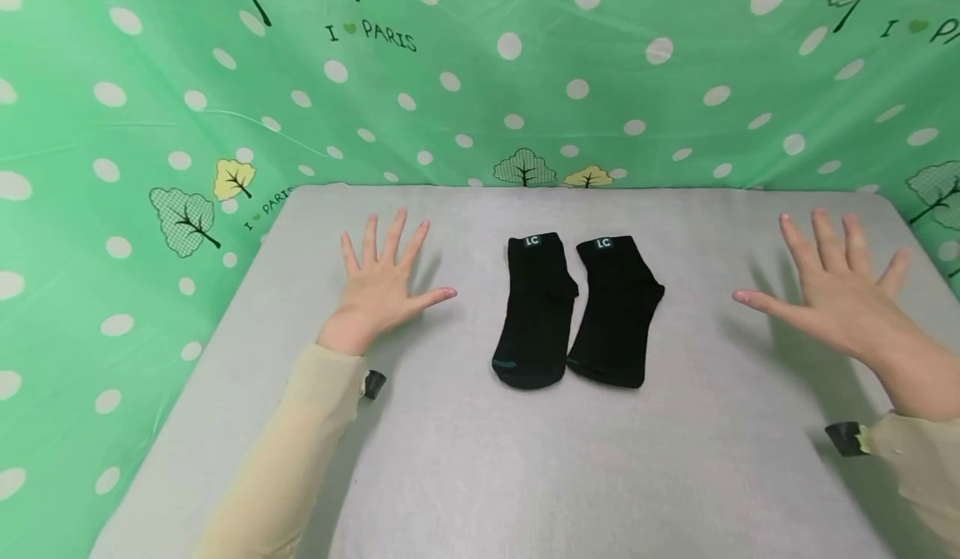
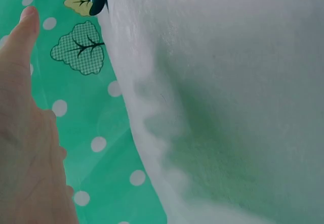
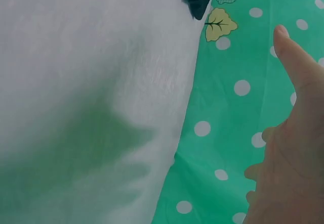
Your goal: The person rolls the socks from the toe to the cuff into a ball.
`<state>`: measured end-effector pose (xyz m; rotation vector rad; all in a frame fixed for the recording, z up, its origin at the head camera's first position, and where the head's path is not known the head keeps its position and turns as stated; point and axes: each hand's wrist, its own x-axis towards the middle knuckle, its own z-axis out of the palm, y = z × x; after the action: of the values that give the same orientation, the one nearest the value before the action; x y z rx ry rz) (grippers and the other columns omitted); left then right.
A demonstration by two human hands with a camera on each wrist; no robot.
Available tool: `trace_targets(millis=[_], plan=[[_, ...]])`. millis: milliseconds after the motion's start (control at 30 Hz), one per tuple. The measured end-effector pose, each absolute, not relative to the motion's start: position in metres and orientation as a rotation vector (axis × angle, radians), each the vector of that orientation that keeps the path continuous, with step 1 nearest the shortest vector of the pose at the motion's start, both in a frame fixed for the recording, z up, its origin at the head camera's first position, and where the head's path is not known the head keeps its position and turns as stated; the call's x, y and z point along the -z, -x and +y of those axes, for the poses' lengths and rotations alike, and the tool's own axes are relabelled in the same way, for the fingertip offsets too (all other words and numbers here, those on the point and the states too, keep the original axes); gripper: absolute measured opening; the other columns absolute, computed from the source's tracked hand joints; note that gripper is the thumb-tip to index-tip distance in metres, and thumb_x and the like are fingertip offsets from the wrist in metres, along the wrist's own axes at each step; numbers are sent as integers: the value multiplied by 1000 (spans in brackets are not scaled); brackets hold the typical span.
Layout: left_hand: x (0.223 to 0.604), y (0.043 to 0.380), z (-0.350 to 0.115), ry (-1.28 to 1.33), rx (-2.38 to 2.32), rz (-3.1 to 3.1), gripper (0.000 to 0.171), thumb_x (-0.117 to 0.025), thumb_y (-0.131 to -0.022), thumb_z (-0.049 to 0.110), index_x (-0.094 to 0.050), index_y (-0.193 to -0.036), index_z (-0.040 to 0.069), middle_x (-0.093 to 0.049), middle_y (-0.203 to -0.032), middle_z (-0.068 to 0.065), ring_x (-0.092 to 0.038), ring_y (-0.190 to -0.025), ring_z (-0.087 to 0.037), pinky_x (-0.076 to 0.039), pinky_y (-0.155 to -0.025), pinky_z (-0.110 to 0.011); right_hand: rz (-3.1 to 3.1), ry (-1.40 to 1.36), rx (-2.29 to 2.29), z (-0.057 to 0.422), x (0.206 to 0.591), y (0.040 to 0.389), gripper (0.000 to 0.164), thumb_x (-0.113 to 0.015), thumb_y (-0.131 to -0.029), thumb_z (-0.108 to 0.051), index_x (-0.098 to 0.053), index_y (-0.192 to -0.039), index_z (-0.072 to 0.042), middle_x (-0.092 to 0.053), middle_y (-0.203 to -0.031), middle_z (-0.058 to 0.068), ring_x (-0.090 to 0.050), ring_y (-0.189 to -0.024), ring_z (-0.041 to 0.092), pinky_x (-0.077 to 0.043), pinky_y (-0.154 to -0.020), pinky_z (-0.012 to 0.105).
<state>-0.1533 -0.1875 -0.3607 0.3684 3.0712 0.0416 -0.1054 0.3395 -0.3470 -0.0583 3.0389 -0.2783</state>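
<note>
Two black socks lie flat side by side in the middle of the head view, cuffs toward the back, each with a small "LC" label. The left sock [image 1: 534, 313] nearly meets the right sock [image 1: 617, 313] at the toe ends. My left hand [image 1: 378, 288] is spread wide to the left of the socks, palm down and holding nothing. On the far right, my right hand [image 1: 840, 292] has its fingers fanned out too, apart from the socks. Each wrist view catches part of a sock at its top edge, beyond the hand.
A pale grey cloth covers the table [image 1: 585, 476]. Behind it and along the left hangs a green curtain [image 1: 465, 67] with white dots, trees and lettering. Small black devices show at the left cuff [image 1: 373, 384] and the right cuff [image 1: 846, 439].
</note>
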Motion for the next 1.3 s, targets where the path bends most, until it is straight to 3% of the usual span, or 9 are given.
trace_targets(millis=[1300], plan=[[359, 149, -157, -476, -79, 3057, 107, -46, -81, 86, 2, -161, 33, 8, -170, -2, 15, -154, -41, 11, -116, -71, 3034, 195, 318, 318, 338, 112, 105, -52, -91, -67, 16, -158, -24, 22, -165, 15, 26, -150, 43, 15, -99, 85]])
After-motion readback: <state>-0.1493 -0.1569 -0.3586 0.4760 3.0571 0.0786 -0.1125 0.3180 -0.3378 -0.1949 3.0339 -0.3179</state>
